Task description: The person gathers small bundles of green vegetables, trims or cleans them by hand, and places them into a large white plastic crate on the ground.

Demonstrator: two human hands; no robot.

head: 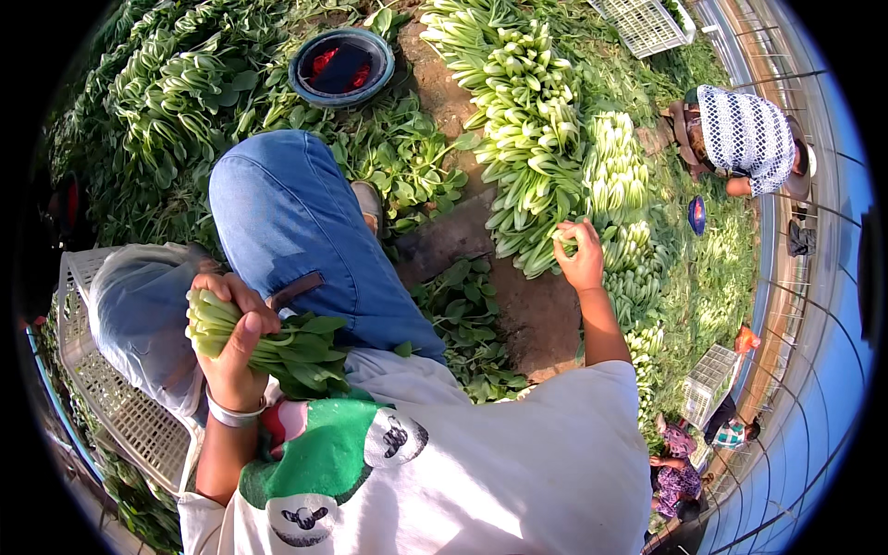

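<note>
My left hand (236, 326) is closed round a bunch of leafy greens (298, 350), with the pale stem ends pointing left and the dark leaves hanging to the right. My right hand (581, 255) reaches to the near end of a long row of laid-out greens (531, 132). Its thumb and forefinger are pinched together on a pale green stem end (567, 244). Whether that stem is free of the row I cannot tell. My bent knee in blue jeans lies between the two hands.
A blue-rimmed basin (341, 97) with red bands and a dark flat object stands ahead. Beside my left arm are a white plastic crate (125, 423) and a plastic-covered bundle or seat (142, 312). More greens (617, 166) lie rightward. Several people work at far right, near another crate (709, 378).
</note>
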